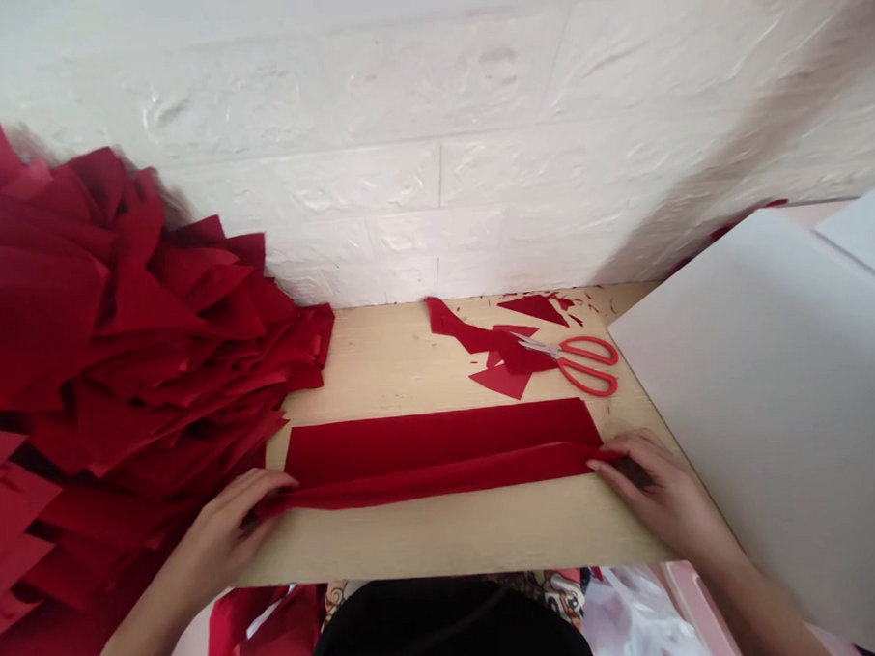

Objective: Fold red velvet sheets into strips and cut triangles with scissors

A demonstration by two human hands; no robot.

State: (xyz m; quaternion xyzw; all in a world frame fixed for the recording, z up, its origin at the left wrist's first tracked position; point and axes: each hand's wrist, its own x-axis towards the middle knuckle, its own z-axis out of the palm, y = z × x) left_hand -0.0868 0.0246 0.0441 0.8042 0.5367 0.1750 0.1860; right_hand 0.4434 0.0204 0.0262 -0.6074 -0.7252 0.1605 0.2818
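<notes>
A long strip of red cloth [442,439] lies across the table in front of me, its near edge folded up along the length. My left hand [247,515] pinches the left end of that fold between thumb and fingers. At the other end, my right hand [647,474] grips the fold's right corner the same way. Beyond the cloth, scissors [588,360] with orange-red handles rest partly over red cloth scraps [508,378], their blades pointing left.
A tall heap of red cloth pieces [133,322] fills the left side. On the right stands a large white board or box [766,381]. A white brick-patterned wall [402,175] rises behind the wooden table [381,359]. Below the near edge are red cloth and a clear plastic bag [639,619].
</notes>
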